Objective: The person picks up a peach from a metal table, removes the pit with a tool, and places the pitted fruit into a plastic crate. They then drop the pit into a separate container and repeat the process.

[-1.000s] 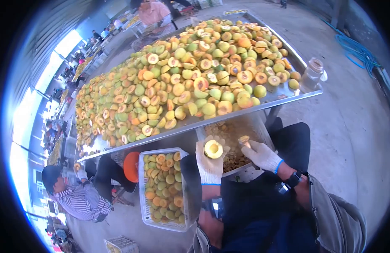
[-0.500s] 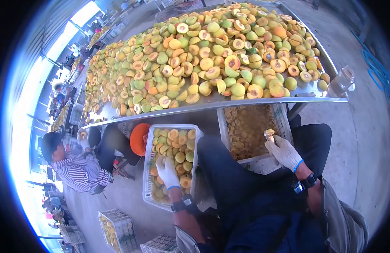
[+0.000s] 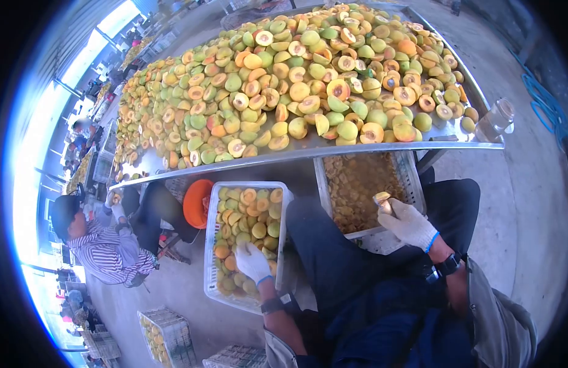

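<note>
My left hand point(image 3: 253, 262), in a white glove, reaches palm down into a white plastic crate point(image 3: 209, 257) of halved peaches point(image 3: 250, 211). Its fingers stretch out over the fruit, with the tips partly hidden. Above the second crate point(image 3: 324, 196), my gloved right hand point(image 3: 409, 224) is closed on a small metal tool point(image 3: 387, 207). A pale yellow piece point(image 3: 381, 197) shows at the tool's end; I cannot tell if it is a pit or flesh. Brownish pits and scraps point(image 3: 363, 184) fill much of that second crate.
A metal table point(image 3: 308, 153) heaped with peach halves spans the front, a clear jar point(image 3: 496, 119) at its right corner. To the left are an orange bucket point(image 3: 197, 202) and a seated person point(image 3: 109, 248). More crates point(image 3: 170, 334) stand on the floor behind, and a blue hose point(image 3: 544, 107) lies far right.
My left hand has shifted slightly right and toward me within the peach crate. My right hand has turned a little, raising the tool's end to the left. The view has moved slightly.
</note>
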`<action>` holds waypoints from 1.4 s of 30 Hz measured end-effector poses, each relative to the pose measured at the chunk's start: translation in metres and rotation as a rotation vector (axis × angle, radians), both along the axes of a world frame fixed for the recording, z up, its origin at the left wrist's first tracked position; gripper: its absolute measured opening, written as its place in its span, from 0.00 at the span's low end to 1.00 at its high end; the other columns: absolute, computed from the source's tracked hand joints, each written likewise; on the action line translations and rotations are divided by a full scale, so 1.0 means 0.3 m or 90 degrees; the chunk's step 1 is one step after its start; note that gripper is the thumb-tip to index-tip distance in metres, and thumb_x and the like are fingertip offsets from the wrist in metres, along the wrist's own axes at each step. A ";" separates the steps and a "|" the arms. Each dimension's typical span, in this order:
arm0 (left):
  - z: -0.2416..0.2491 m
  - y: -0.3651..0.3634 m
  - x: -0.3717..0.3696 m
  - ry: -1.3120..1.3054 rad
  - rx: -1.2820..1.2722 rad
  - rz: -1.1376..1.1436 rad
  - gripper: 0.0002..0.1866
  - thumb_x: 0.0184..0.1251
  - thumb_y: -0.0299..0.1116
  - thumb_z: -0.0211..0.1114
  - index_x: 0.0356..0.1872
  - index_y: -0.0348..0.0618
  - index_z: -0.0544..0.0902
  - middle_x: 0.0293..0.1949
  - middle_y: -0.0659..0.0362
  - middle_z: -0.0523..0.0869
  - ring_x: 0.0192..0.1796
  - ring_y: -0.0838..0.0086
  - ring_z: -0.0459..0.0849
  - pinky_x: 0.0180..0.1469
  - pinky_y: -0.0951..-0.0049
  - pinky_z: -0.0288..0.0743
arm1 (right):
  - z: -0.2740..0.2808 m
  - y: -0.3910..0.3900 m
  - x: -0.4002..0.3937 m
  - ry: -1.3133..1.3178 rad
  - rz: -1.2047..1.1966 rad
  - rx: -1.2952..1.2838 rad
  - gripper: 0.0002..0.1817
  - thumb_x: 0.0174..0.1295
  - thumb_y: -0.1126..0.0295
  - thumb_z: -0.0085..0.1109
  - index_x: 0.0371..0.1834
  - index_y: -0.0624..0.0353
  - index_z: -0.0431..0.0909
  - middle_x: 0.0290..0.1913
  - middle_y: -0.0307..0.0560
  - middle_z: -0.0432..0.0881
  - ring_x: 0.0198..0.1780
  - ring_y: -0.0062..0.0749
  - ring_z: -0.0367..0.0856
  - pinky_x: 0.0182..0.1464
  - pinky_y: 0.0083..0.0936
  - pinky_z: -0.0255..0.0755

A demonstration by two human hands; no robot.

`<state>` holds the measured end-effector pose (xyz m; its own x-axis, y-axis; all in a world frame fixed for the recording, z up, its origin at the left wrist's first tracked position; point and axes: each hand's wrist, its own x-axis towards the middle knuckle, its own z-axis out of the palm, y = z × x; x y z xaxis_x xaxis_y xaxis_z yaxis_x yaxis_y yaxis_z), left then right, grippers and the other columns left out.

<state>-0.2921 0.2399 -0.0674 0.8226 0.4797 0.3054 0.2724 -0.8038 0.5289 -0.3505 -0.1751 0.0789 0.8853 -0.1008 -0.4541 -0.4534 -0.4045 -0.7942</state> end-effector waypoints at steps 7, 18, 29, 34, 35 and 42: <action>0.554 -0.592 -0.002 -0.064 -0.212 -0.488 0.19 0.67 0.37 0.75 0.54 0.37 0.88 0.50 0.45 0.90 0.53 0.52 0.88 0.57 0.57 0.81 | -0.053 0.036 -0.001 -0.188 0.136 -0.228 0.17 0.71 0.57 0.63 0.45 0.61 0.75 0.34 0.66 0.85 0.39 0.67 0.86 0.42 0.56 0.77; 0.386 -0.858 -0.012 0.026 -0.308 -0.711 0.14 0.72 0.32 0.69 0.53 0.36 0.87 0.51 0.45 0.89 0.55 0.49 0.87 0.59 0.56 0.81 | -0.094 -0.023 -0.061 -0.220 0.113 -0.263 0.15 0.70 0.57 0.62 0.47 0.56 0.79 0.33 0.61 0.87 0.38 0.63 0.87 0.42 0.54 0.79; 0.450 -0.967 0.158 -0.138 -0.231 -0.534 0.19 0.71 0.31 0.67 0.59 0.33 0.85 0.53 0.40 0.89 0.59 0.49 0.87 0.64 0.59 0.79 | -0.153 -0.150 -0.051 -0.169 -0.068 -0.147 0.19 0.73 0.54 0.63 0.44 0.62 0.75 0.35 0.68 0.86 0.42 0.69 0.85 0.44 0.55 0.76; 0.456 -1.035 0.505 -0.085 -0.074 -0.445 0.20 0.67 0.40 0.69 0.55 0.38 0.87 0.45 0.45 0.89 0.51 0.49 0.86 0.58 0.54 0.80 | -0.137 -0.155 -0.062 -0.177 -0.107 -0.095 0.19 0.72 0.57 0.64 0.51 0.62 0.74 0.36 0.71 0.85 0.43 0.72 0.84 0.45 0.57 0.76; 0.408 -1.050 0.570 -0.056 0.038 -0.491 0.22 0.66 0.42 0.70 0.56 0.38 0.87 0.48 0.44 0.88 0.53 0.49 0.86 0.58 0.53 0.80 | -0.133 -0.151 -0.066 -0.165 -0.102 -0.081 0.19 0.72 0.57 0.64 0.52 0.61 0.74 0.37 0.71 0.85 0.44 0.73 0.84 0.46 0.57 0.76; 0.356 -1.139 0.640 0.076 0.344 -0.553 0.21 0.59 0.44 0.75 0.49 0.42 0.88 0.52 0.44 0.80 0.56 0.45 0.81 0.55 0.50 0.82 | -0.143 -0.147 -0.089 -0.123 -0.083 -0.033 0.19 0.74 0.54 0.60 0.52 0.60 0.73 0.37 0.72 0.85 0.43 0.72 0.85 0.45 0.58 0.76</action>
<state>-0.1002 -0.1017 0.0395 0.8590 -0.4726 0.1968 -0.4897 -0.8707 0.0464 -0.3773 -0.2191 0.0359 0.9330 -0.2393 -0.2688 -0.3464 -0.3948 -0.8510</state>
